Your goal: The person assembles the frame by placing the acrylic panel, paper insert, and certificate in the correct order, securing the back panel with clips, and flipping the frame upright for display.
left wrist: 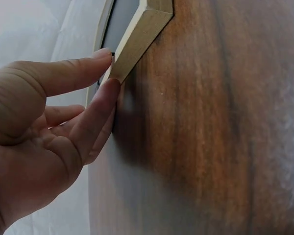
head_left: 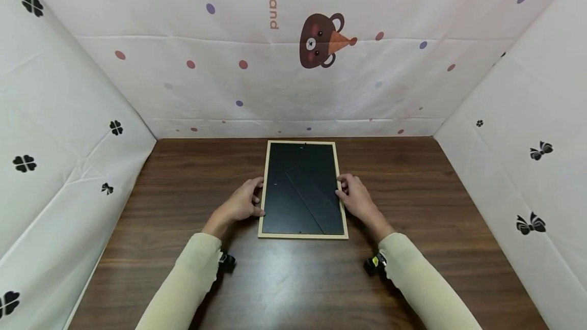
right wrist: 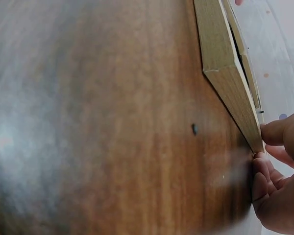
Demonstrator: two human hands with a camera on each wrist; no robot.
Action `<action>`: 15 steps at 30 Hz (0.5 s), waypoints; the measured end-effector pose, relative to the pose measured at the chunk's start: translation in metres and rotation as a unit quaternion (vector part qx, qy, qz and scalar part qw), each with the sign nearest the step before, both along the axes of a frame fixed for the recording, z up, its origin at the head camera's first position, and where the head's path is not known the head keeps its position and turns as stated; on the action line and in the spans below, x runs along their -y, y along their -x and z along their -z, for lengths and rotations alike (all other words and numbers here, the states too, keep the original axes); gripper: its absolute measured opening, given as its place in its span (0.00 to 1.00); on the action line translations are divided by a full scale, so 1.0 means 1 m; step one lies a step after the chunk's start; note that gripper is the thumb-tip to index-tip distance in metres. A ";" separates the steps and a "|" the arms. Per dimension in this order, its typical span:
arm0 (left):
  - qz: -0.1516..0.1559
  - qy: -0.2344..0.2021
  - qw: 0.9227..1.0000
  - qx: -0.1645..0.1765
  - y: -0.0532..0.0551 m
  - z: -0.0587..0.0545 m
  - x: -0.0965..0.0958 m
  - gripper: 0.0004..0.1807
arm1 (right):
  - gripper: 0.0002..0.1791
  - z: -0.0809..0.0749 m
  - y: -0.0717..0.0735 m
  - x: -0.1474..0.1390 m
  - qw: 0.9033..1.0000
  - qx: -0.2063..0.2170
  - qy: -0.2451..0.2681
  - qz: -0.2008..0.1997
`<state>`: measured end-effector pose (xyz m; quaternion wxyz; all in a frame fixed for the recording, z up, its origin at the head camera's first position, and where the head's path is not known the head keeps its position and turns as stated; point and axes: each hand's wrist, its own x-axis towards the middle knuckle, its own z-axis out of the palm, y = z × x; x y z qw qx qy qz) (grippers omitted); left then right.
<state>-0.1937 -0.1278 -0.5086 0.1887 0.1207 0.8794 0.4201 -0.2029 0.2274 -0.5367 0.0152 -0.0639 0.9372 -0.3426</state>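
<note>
A picture frame [head_left: 303,236] lies back up on the table, with a pale wooden rim and a black backing board [head_left: 284,208]. A folded stand strip runs slantwise across the backing. At the left rim, my left hand [head_left: 242,201] holds the edge; the left wrist view shows the thumb [left wrist: 95,61] on the upper edge and a fingertip against the side. My right hand [head_left: 357,198] grips the opposite rim, its thumb [right wrist: 274,133] at the top edge and other fingers [right wrist: 264,171] curled by the side.
Dark wood-grain table [head_left: 284,289] lies under the frame. A printed white cloth [head_left: 293,85] stands behind it, and white cloth sides [head_left: 59,131] rise left and right. A tiny dark speck [right wrist: 194,129] shows on the wood near the frame.
</note>
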 end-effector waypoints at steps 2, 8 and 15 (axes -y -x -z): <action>-0.002 0.006 1.000 -0.001 0.001 0.001 -0.001 0.56 | 0.22 0.000 0.001 0.000 1.000 0.002 -0.003 -0.001; -0.008 0.020 1.000 -0.005 0.001 -0.001 -0.006 0.56 | 0.30 -0.005 0.001 0.001 1.000 0.014 -0.014 0.006; -0.012 0.034 0.999 -0.001 0.002 -0.005 -0.009 0.60 | 0.27 -0.008 0.000 0.003 0.999 0.023 -0.033 0.006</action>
